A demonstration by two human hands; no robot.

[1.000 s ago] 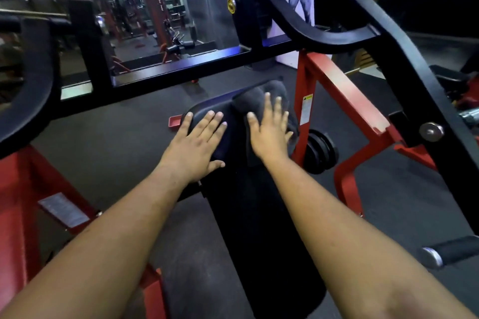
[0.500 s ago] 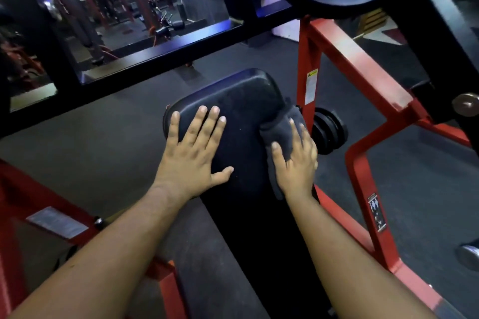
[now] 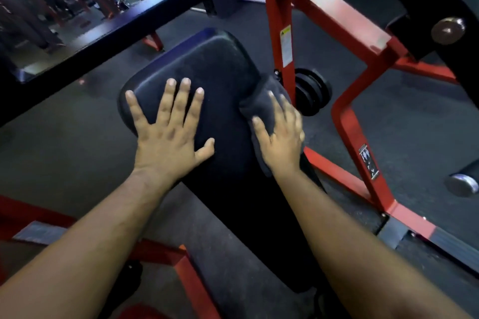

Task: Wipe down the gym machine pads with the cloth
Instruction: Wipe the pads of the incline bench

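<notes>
A long black padded bench pad (image 3: 217, 65) runs from the middle of the view down toward me. My left hand (image 3: 168, 134) lies flat on its upper left part, fingers spread, holding nothing. My right hand (image 3: 281, 137) presses a dark grey cloth (image 3: 261, 101) against the pad's right edge, the cloth draped over the side and partly hidden under my fingers.
A red steel frame (image 3: 285, 41) rises just right of the pad, with black weight plates (image 3: 312, 90) behind it. A black crossbar (image 3: 103, 39) passes above the pad's far end. Chrome handle ends (image 3: 461, 185) stick out at the right. Dark rubber floor lies around.
My right hand has slid the cloth from the top of the pad's far end over to its right edge. The left hand stayed flat on the pad. The view has tilted downward.
</notes>
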